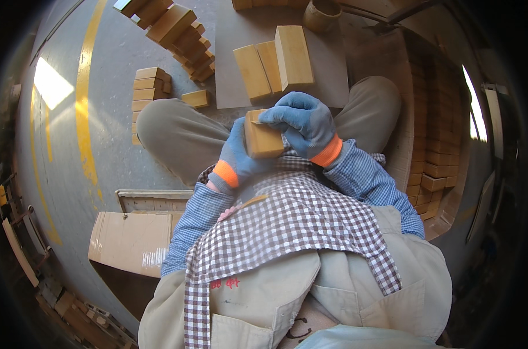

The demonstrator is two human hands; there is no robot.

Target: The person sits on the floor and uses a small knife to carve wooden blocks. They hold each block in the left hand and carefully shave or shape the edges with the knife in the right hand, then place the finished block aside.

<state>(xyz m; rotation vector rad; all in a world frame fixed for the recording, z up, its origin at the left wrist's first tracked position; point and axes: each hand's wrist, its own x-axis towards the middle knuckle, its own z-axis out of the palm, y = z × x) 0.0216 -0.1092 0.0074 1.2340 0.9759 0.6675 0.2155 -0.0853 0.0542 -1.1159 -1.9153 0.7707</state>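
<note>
A wooden block (265, 141) is held up in front of my lap, its smooth front face turned toward me. Wrapped round its left side is my left hand (239, 152), in a blue-grey work glove with an orange cuff. At the block's upper right edge, the gloved fingers of my right hand (303, 121) are pinched together. Something thin and dark shows under those fingertips on the block's top, too small to name. Just beyond my hands, several similar blocks (294, 57) rest on a grey board (232, 87).
A stepped stack of blocks (185, 38) rises at the far left, with a lower stack (149, 93) by my left knee. On the right stands a large cardboard box (400, 116) packed with blocks. A round container (322, 14) sits at the board's far edge; another carton (130, 235) is lower left.
</note>
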